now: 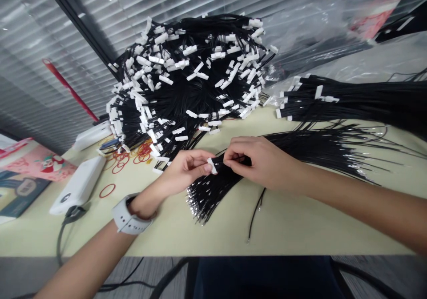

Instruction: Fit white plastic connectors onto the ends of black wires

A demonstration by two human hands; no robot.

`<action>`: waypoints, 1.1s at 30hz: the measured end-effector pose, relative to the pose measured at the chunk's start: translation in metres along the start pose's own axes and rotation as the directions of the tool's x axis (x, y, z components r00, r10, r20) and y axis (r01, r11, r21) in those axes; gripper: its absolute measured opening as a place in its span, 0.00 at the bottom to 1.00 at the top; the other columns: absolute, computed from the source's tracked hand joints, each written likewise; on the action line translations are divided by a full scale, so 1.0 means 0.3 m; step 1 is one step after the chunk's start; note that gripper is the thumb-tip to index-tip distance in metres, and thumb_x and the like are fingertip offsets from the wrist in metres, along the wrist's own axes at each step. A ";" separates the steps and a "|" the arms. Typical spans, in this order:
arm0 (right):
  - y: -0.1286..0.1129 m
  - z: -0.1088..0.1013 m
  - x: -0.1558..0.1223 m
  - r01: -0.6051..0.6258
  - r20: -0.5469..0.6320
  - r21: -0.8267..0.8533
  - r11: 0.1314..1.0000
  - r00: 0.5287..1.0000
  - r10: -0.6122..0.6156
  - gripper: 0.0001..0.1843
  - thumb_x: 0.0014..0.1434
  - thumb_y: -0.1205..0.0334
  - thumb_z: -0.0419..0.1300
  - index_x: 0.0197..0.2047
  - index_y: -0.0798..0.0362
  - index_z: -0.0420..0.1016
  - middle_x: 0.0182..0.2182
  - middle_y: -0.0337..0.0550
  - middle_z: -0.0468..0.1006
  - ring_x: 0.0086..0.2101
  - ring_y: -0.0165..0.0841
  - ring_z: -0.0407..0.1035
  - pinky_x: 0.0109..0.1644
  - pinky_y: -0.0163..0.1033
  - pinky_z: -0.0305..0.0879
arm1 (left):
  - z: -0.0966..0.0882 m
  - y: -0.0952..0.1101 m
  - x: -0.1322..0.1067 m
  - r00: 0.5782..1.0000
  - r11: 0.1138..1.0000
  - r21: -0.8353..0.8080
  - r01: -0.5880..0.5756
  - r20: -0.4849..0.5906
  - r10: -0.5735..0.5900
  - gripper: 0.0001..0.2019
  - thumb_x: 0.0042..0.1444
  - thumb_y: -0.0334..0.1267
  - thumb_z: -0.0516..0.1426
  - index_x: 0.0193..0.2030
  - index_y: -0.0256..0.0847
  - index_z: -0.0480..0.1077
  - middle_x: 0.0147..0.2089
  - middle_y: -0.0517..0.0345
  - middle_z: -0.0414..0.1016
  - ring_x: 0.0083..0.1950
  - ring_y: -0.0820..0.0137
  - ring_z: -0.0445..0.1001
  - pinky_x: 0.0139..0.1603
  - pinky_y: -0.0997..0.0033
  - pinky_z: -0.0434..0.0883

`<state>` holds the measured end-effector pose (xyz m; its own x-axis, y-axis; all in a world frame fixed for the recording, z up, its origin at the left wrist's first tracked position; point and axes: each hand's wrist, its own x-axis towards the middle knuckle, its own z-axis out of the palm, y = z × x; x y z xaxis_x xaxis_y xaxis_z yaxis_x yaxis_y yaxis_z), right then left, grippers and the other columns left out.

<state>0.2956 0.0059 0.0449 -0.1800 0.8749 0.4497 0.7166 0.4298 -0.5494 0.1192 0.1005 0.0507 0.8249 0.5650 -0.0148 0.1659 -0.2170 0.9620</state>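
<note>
Steadiness counts most here, I judge: my left hand (pixel 182 169) should hold the small white plug (pixel 212 165) square and firm, while my right hand (pixel 258 160) handles the black wire (pixel 219 160) close to it, in line with the plug, so that the wire neither bends nor twists. A light pinch near the plug should give better control than a grip farther back, and a gentle tug would show whether a wire sits fast.

My left hand is narrowed to a pinch, thumb and fingertips on the plug. My right hand is nearly closed too, its fingers curled and pinching the wire just beside the plug; I cannot tell how many strands it has. The plug sits between my two hands, above a thick bundle of wires (pixel 218 188) whose shiny metal tips fan out on the surface (pixel 300 232). The same dark mass shows again behind my right wrist. In front of the bundle, a loose wire (pixel 256 212) hangs out toward me.

Farther out, a big heap of wires with white plugs (pixel 196 92) rises behind my hands, and a flatter stack of wires (pixel 360 105) lies to the right, near clear plastic bags (pixel 310 28). On the left are scattered rubber bands (pixel 144 151), a white power strip (pixel 80 185) with its cord, and a pink cup (pixel 43 159).
</note>
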 end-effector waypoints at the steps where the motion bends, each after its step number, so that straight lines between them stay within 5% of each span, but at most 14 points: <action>1: -0.001 -0.001 0.000 -0.004 0.001 -0.001 1.000 1.000 0.004 0.06 0.53 0.72 0.54 0.27 0.57 0.70 0.25 0.38 0.69 0.25 0.25 0.61 0.31 0.32 0.57 | -0.001 -0.001 0.000 1.000 1.000 0.001 0.002 0.001 -0.002 0.06 0.49 0.28 0.59 0.36 0.34 0.72 0.26 0.58 0.75 0.28 0.75 0.72 0.30 0.77 0.69; 12: 0.000 0.005 -0.003 -0.063 -0.001 0.003 0.998 0.998 0.063 0.07 0.56 0.67 0.56 0.29 0.54 0.74 0.26 0.36 0.73 0.26 0.25 0.63 0.31 0.33 0.57 | -0.004 -0.008 0.003 1.000 1.000 0.006 -0.005 0.008 0.005 0.05 0.50 0.26 0.58 0.36 0.34 0.71 0.26 0.59 0.74 0.28 0.76 0.72 0.31 0.77 0.69; 18: -0.002 -0.003 -0.005 -0.114 -0.007 0.068 0.991 0.993 0.114 0.08 0.55 0.69 0.57 0.40 0.53 0.68 0.24 0.33 0.73 0.24 0.25 0.65 0.30 0.32 0.57 | -0.002 0.001 0.000 0.999 0.999 0.032 0.030 0.015 -0.030 0.06 0.51 0.28 0.58 0.37 0.33 0.72 0.28 0.57 0.75 0.30 0.75 0.72 0.33 0.75 0.69; 33: -0.002 -0.001 0.000 -0.171 0.014 0.105 0.980 0.985 0.170 0.08 0.54 0.68 0.57 0.40 0.54 0.68 0.24 0.34 0.74 0.25 0.25 0.66 0.29 0.32 0.58 | -0.006 -0.009 0.000 0.999 0.999 0.017 0.029 0.037 -0.030 0.06 0.50 0.29 0.58 0.37 0.34 0.72 0.30 0.56 0.76 0.31 0.73 0.73 0.34 0.73 0.70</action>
<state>0.2952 0.0056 0.0454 -0.0649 0.9383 0.3396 0.6619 0.2952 -0.6890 0.1177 0.1024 0.0486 0.8389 0.5416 -0.0538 0.1991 -0.2134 0.9565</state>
